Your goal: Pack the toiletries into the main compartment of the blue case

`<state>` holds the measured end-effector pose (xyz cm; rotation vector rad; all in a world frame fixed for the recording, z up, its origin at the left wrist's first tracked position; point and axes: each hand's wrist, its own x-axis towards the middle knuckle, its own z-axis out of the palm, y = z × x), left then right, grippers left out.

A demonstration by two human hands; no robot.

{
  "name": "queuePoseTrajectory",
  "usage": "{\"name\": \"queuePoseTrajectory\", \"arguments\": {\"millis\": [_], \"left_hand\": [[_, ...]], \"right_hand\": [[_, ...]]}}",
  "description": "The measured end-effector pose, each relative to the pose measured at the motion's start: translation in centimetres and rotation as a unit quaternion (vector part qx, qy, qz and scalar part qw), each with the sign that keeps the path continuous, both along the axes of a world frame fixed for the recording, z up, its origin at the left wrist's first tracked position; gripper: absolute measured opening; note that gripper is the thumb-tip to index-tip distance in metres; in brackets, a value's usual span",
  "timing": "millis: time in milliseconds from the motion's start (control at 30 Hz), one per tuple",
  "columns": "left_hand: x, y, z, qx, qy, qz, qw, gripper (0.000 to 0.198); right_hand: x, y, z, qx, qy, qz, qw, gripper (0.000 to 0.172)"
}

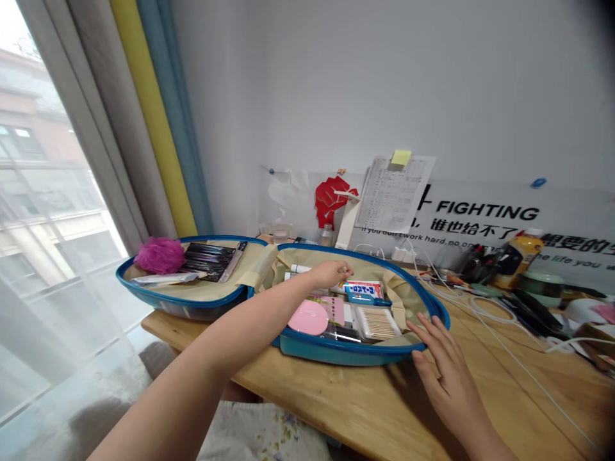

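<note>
An open blue suitcase lies on the wooden table, both halves lined in beige. My left hand reaches into the right half with its fingers pinched on something small I cannot make out, just beside a white and blue toothpaste box. My right hand rests flat with fingers spread on the table, touching the case's near right rim. Inside this half lie a pink round pad and a clear box of cotton swabs. The left half holds a magenta bath pouf and dark packets.
Wooden table edge runs near me. White cables, an orange bottle, a green container and clutter crowd the right. A wall with papers stands behind. Curtains and window are at left.
</note>
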<state>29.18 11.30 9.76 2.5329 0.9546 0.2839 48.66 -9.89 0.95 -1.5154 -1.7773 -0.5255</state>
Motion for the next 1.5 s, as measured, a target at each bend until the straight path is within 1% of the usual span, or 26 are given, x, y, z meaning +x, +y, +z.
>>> {"name": "queuePoseTrajectory", "arguments": {"millis": [267, 533, 767, 867, 1000, 1133, 1233, 1367, 1433, 1500], "left_hand": [[0.4, -0.9, -0.2, 0.048, 0.073, 0.010, 0.996, 0.028], [1.2, -0.5, -1.2, 0.066, 0.143, -0.018, 0.987, 0.027], [1.2, -0.7, -1.2, 0.069, 0.183, -0.048, 0.980, 0.023], [1.2, -0.6, -1.1, 0.070, 0.189, -0.046, 0.978, 0.023], [1.2, -0.5, -1.2, 0.066, 0.181, -0.035, 0.981, 0.022], [0.9, -0.1, -0.9, 0.064, 0.135, -0.012, 0.989, 0.023], [0.6, 0.1, -0.5, 0.064, 0.085, 0.021, 0.994, 0.034], [0.4, 0.2, 0.0, 0.042, 0.024, 0.056, 0.997, 0.047], [0.5, 0.2, 0.1, 0.025, 0.004, 0.068, 0.997, 0.046], [0.6, 0.2, -0.1, 0.007, -0.005, 0.080, 0.997, 0.040]], "right_hand": [[0.0, 0.0, -0.1, -0.014, 0.030, -0.006, 0.999, 0.038], [-0.1, -0.1, 0.0, 0.010, -0.006, 0.001, 1.000, 0.037], [0.0, 0.0, -0.2, 0.005, 0.003, -0.005, 1.000, 0.037], [-0.1, 0.0, -0.2, 0.009, 0.004, -0.004, 1.000, 0.037], [0.0, 0.0, 0.0, -0.001, 0.004, -0.005, 1.000, 0.038], [0.1, 0.0, 0.0, -0.001, 0.000, -0.001, 1.000, 0.038], [0.1, 0.0, -0.2, 0.005, 0.008, 0.000, 1.000, 0.038], [0.1, 0.1, -0.3, 0.007, 0.014, -0.005, 1.000, 0.038], [0.1, 0.1, -0.3, -0.001, 0.013, -0.005, 1.000, 0.039], [0.0, 0.0, -0.3, -0.004, 0.013, -0.004, 1.000, 0.039]]}}
